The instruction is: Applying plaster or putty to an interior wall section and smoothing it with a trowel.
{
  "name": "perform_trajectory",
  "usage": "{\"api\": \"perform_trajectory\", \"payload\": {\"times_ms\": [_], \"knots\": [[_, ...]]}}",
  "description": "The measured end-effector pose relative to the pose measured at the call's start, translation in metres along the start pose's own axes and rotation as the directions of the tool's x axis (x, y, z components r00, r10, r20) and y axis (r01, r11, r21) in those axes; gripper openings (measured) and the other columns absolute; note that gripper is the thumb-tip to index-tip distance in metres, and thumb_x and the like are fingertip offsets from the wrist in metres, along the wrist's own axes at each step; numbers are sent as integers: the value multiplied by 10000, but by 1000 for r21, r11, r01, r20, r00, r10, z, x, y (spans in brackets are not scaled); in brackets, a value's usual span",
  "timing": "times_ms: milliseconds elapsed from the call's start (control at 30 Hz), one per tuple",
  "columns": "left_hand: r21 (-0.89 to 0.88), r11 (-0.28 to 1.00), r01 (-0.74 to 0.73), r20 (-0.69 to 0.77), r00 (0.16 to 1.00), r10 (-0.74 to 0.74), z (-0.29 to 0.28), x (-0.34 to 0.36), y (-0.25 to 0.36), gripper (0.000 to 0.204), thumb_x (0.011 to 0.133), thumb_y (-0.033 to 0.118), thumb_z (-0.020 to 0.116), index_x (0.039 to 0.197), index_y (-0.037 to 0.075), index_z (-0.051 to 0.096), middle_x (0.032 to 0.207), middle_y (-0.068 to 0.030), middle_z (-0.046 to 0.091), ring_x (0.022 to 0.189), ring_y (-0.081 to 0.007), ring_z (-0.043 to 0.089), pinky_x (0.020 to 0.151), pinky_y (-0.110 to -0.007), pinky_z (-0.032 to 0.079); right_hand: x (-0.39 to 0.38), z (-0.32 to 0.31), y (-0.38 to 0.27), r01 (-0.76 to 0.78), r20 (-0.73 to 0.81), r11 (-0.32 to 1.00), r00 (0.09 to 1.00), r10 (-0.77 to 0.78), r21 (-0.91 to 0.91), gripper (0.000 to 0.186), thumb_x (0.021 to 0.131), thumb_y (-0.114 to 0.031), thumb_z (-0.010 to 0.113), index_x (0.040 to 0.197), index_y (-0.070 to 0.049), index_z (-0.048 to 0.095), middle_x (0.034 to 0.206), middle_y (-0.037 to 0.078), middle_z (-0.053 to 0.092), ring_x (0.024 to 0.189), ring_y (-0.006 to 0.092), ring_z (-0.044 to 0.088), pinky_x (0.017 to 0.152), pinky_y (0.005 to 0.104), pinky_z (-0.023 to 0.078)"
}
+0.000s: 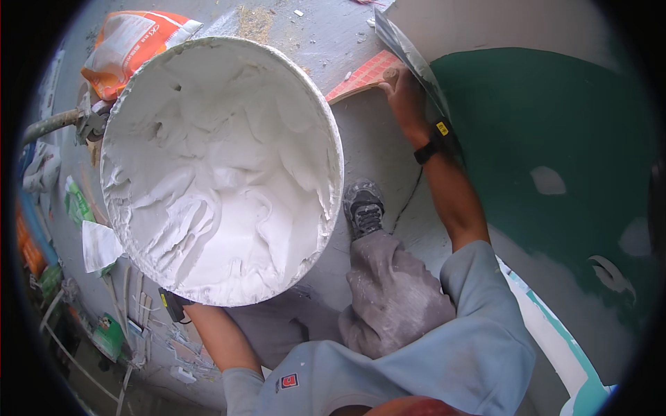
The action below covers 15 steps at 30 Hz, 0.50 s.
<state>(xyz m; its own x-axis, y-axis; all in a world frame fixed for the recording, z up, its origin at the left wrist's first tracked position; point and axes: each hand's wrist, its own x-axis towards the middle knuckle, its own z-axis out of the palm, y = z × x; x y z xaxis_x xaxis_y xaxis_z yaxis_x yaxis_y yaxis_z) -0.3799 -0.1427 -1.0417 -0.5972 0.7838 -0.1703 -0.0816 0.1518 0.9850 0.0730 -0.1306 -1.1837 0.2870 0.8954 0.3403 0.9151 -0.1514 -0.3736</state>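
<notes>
A large white bucket (139, 90), full of thick white putty (222, 180), fills the left half of the view, close to me and tilted up. My left forearm runs under its lower rim. The wrist with its black band (173, 305) shows, but the hand itself is hidden behind the bucket it carries. My right hand (406, 97) grips the reddish ribbed grip (364, 76) of a wide metal blade (409, 52). The blade's edge lies against a green wall (541, 118) at its border with a grey-white area.
My shoe (363, 206) and dusty trouser knee (388, 291) stand on a grey concrete floor (374, 145). An orange-and-white sack (132, 41) lies behind the bucket. Scraps, packets and cables litter the floor at left (104, 333). White patches dot the green wall (548, 180).
</notes>
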Motion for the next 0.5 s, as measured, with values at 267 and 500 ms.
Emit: {"api": "perform_trajectory", "payload": {"times_ms": [267, 500], "knots": [[-27, 1000, -14, 13, 1000, 14, 8, 8, -6, 418, 965, 301, 325, 1206, -31, 405, 966, -101, 507, 854, -186, 537, 742, -313, 476, 33, -23, -4, 215, 90, 971, 970, -224, 101, 331, 709, -101, 691, 964, -38, 488, 934, 195, 549, 894, 386, 531, 761, 453, 424], [-58, 997, -57, -11, 998, 56, -19, 27, 5, 413, 967, 298, 320, 1203, -30, 407, 943, -87, 508, 827, -171, 538, 720, -297, 480, 64, -54, -51, 378, -35, 924, 924, -380, -52, 304, 715, -102, 681, 941, -30, 491, 888, 197, 551, 849, 386, 536, 725, 464, 422]]}}
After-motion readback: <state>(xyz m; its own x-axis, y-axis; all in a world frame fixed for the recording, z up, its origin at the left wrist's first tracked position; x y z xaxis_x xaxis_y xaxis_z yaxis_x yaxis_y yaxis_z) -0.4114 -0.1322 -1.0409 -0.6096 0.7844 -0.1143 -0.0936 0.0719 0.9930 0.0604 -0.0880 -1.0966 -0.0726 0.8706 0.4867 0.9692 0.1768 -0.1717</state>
